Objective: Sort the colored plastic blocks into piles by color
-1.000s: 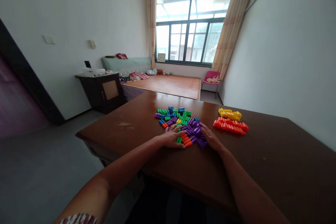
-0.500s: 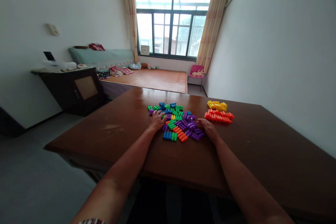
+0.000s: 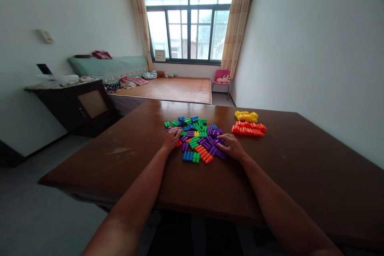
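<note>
A mixed pile of plastic toy blocks, shaped like joined rounded tubes, lies on the brown table; purple blocks (image 3: 207, 144), green blocks (image 3: 194, 142), orange blocks (image 3: 204, 154) and blue blocks (image 3: 188, 156) are among them. My left hand (image 3: 172, 138) rests at the pile's left edge, fingers stretched over the blocks there. A small red-orange block (image 3: 179, 143) shows beside its palm. At the right edge, my right hand (image 3: 231, 146) reaches over the purple blocks with its fingers apart, hiding some of them. Neither hand visibly lifts a block.
Sorted yellow blocks (image 3: 246, 117) and rows of red-orange blocks (image 3: 249, 129) sit to the right, behind my right hand. The wooden table (image 3: 132, 160) has its front edge close to me. Beyond it are a bed (image 3: 177, 90), a cabinet (image 3: 90, 104) and a pink chair (image 3: 220, 78).
My right hand has moved from beside the pile onto its purple blocks. My left hand has drawn slightly left, and a red-orange block now shows by it. The camera view has shifted slightly.
</note>
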A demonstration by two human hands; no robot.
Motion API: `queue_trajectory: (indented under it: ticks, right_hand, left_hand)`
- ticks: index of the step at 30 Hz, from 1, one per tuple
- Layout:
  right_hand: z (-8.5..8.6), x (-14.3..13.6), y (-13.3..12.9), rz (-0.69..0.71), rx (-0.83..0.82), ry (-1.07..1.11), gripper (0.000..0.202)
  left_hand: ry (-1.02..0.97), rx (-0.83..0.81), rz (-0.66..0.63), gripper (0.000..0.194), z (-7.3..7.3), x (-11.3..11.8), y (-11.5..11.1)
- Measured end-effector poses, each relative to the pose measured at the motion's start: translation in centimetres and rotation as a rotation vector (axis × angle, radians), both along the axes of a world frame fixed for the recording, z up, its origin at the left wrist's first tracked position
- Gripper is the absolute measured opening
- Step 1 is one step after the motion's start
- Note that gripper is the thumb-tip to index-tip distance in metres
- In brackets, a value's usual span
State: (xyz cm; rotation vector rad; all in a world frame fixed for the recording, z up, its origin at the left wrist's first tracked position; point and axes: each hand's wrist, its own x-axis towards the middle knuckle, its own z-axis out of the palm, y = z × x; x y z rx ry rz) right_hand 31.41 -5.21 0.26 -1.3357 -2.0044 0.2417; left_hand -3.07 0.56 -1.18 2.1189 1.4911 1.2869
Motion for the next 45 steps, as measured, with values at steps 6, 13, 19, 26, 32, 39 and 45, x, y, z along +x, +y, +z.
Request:
queue_trajectory:
  ticks: [6,13,19,26,32,39,45]
  right_hand:
    - [-0.1,7.4,0.8,-0.377,-0.113,0.190,0.035]
    - [-0.6,8.9,0.8,-0.252,-0.212,0.252,0.038]
    - [-1.1,9.4,1.0,-0.280,-0.254,0.232,0.036]
    - [-1.9,9.8,1.5,-0.325,-0.212,0.203,0.037]
    - [-0.9,9.2,1.3,-0.390,-0.067,0.152,0.034]
    - [1.3,5.0,2.3,-0.403,0.164,-0.090,0.039]
    - [2.6,3.1,6.4,-0.286,-0.022,-0.655,0.029]
  left_hand:
    - [0.016,-0.014,-0.017,0.039,0.2,-0.3,0.1]
    - [0.032,-0.024,-0.022,0.037,0.4,-0.3,-0.2]
    - [0.029,-0.004,-0.026,0.039,0.4,-0.3,-0.4]
    - [0.042,-0.008,-0.019,0.038,0.3,-0.4,-0.2]
    - [0.033,-0.022,-0.025,0.035,0.5,-0.4,-0.4]
    - [0.007,-0.014,-0.033,0.034,0.7,-0.2,-0.3]
    - [0.003,-0.013,-0.033,0.034,0.7,-0.4,-0.2]
